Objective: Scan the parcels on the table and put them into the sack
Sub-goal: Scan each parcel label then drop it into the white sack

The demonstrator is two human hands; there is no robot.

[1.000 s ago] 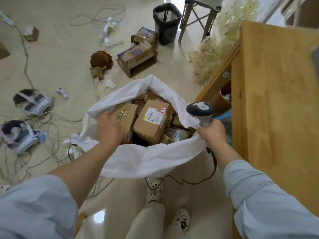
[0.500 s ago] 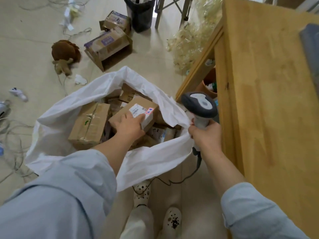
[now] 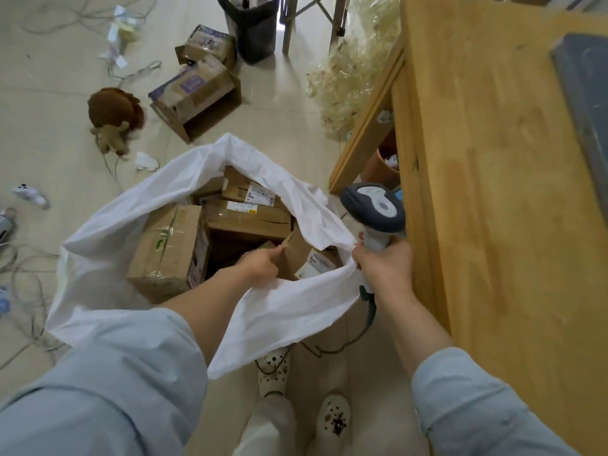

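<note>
Sack (image 3: pixel 289 311) mouth wide beside table (image 3: pixel 493 225) edge, right hand (image 3: pixel 385 261) clamped on scanner (image 3: pixel 375 209) and rim, left hand (image 3: pixel 261 264) on parcel (image 3: pixel 296 253), grip unclear

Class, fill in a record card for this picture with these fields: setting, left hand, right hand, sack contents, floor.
setting: a person stands over an open white sack beside a wooden table
left hand: left hand inside the sack, on a labelled parcel; grip unclear
right hand: right hand grips a barcode scanner and the sack's rim
sack contents: several cardboard parcels, the largest a taped box
floor: plush toy, cardboard boxes, black bin
</note>
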